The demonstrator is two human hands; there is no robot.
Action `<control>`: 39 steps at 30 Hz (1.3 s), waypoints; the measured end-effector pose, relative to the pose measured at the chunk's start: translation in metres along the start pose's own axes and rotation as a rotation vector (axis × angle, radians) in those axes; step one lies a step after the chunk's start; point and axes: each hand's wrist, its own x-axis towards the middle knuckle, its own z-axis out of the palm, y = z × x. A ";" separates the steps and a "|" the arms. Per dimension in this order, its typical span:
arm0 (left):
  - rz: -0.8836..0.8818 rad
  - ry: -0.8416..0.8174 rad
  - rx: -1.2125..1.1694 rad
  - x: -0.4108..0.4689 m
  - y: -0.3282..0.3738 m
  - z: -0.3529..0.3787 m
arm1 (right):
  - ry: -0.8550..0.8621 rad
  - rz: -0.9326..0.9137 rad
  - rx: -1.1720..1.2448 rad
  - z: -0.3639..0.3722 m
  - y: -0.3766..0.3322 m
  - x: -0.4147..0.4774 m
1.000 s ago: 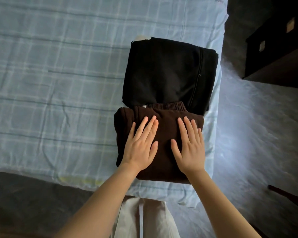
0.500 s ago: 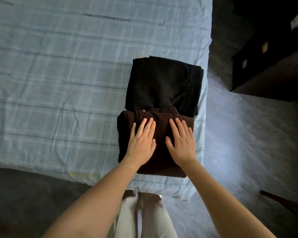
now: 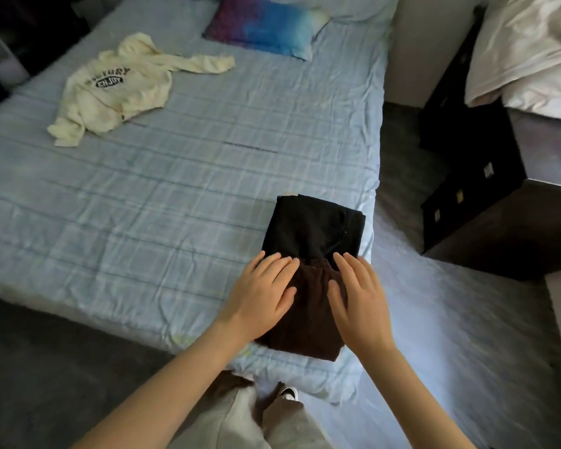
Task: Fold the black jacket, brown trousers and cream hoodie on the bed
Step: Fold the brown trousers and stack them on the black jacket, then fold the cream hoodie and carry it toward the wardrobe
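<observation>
Both hands are flat on the brown trousers (image 3: pixel 308 315) at the near right corner of the bed (image 3: pixel 175 196): left hand (image 3: pixel 262 298) and right hand (image 3: pixel 358 299) each have the grip spread, fingers straight, pressing down and pinching nothing. The trousers are folded into a chunky dark rectangle, ribbed waistband showing at the far edge. Touching that edge is the black jacket (image 3: pixel 311 226), folded square, zip line down its right side. Way over at the far left the cream hoodie (image 3: pixel 120 89) lies unfolded and crumpled, sleeves sprawled, dark lettering on the chest.
</observation>
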 end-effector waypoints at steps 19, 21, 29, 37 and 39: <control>-0.763 0.153 0.126 -0.222 -0.044 -0.122 | -0.364 -0.553 0.015 0.070 -0.167 -0.021; -0.837 0.213 0.129 -0.252 -0.057 -0.132 | -0.395 -0.623 0.023 0.088 -0.202 -0.021; -1.106 0.303 0.125 -0.401 -0.144 -0.176 | -0.534 -0.861 0.025 0.193 -0.377 -0.052; -1.227 0.407 0.237 -0.540 -0.256 -0.235 | -0.638 -1.052 0.012 0.276 -0.567 -0.082; -1.218 0.456 0.243 -0.561 -0.288 -0.240 | -0.654 -1.070 0.007 0.295 -0.603 -0.080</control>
